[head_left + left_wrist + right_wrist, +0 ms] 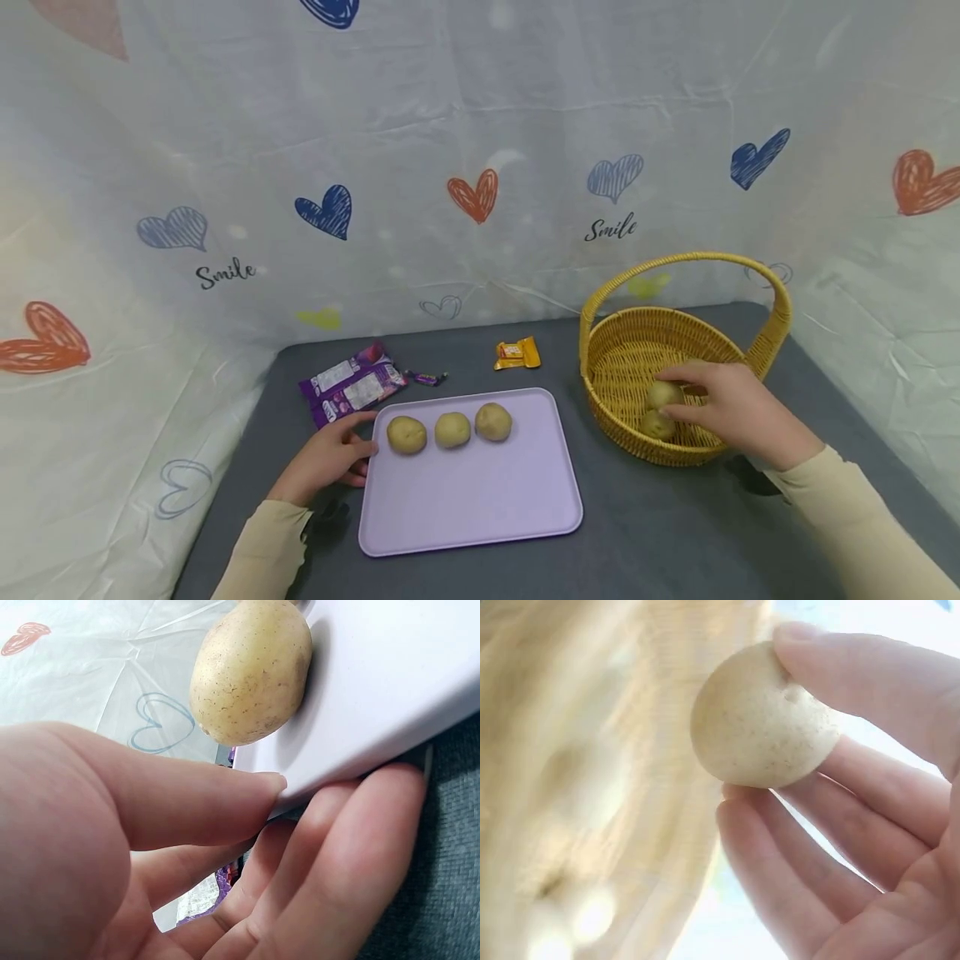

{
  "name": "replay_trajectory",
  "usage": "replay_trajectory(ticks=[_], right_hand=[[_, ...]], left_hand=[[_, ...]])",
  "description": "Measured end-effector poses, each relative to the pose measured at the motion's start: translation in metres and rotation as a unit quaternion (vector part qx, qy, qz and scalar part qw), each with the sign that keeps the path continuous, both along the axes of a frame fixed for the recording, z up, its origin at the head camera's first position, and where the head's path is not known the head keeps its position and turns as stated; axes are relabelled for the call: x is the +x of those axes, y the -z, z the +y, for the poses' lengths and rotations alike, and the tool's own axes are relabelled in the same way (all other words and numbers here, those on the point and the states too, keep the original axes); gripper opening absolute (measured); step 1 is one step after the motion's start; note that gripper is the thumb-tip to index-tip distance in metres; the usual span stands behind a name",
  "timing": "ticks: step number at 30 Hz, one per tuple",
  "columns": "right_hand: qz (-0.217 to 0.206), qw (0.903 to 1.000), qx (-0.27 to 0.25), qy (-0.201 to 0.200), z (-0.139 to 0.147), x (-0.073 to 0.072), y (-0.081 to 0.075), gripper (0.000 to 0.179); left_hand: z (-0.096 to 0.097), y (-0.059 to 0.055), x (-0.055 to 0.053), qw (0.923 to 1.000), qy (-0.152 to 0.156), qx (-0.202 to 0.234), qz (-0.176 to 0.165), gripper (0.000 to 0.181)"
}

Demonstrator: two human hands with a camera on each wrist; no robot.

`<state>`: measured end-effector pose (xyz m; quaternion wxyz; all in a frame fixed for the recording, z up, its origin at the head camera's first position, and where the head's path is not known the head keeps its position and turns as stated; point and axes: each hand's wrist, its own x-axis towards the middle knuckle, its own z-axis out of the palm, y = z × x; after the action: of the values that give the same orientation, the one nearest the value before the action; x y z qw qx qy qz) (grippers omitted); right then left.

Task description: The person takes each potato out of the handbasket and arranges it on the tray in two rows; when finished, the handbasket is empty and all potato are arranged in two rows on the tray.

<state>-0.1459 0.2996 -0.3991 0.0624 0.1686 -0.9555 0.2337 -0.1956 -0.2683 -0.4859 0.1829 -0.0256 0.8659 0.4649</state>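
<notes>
Between thumb and fingers, my right hand [720, 408] pinches a potato [765, 720] at the yellow wicker basket [622, 425]. A second potato [657, 426] lies in the basket below that one. My left hand [326, 457] holds the left rim of a pale lilac tray [472, 508], its thumb [225, 802] at the edge and other fingers beneath it. Along the tray's back half sit three potatoes in a row: the left one [407, 435], the middle one [452, 430] and the right one [493, 422]. The right wrist view is blurred around the basket.
Behind the tray lie a purple snack bag [352, 385], a small purple wrapped candy [426, 378] and a yellow packet [517, 353]. The basket's tall handle [690, 257] arches over it. A heart-patterned curtain [480, 275] borders the dark table [637, 533].
</notes>
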Motion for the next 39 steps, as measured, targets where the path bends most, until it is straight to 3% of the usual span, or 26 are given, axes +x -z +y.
replay_trajectory(ticks=[7,13,18,26,39], right_hand=[[0.019,0.9977,-0.063,-0.015,-0.062,-0.01,-0.002,0.044],[0.031,0.9946,-0.075,-0.064,-0.111,-0.022,0.017,0.044],[0.021,0.9944,-0.073,-0.073,-0.139,-0.033,0.039,0.042],[0.002,0.9962,-0.057,-0.066,-0.159,-0.042,0.063,0.044],[-0.005,0.9968,-0.034,-0.072,-0.163,-0.046,0.075,0.042]], left_hand=[[0.0,-0.003,0.002,1.0,-0.006,0.004,-0.002,0.062],[0.003,-0.005,0.001,0.9999,-0.013,0.004,-0.004,0.06],[0.003,-0.004,0.001,0.9999,-0.013,0.004,0.0,0.059],[0.001,-0.002,0.001,0.9998,-0.017,0.005,-0.001,0.058],[0.002,-0.003,0.003,0.9998,-0.019,0.0,0.0,0.058]])
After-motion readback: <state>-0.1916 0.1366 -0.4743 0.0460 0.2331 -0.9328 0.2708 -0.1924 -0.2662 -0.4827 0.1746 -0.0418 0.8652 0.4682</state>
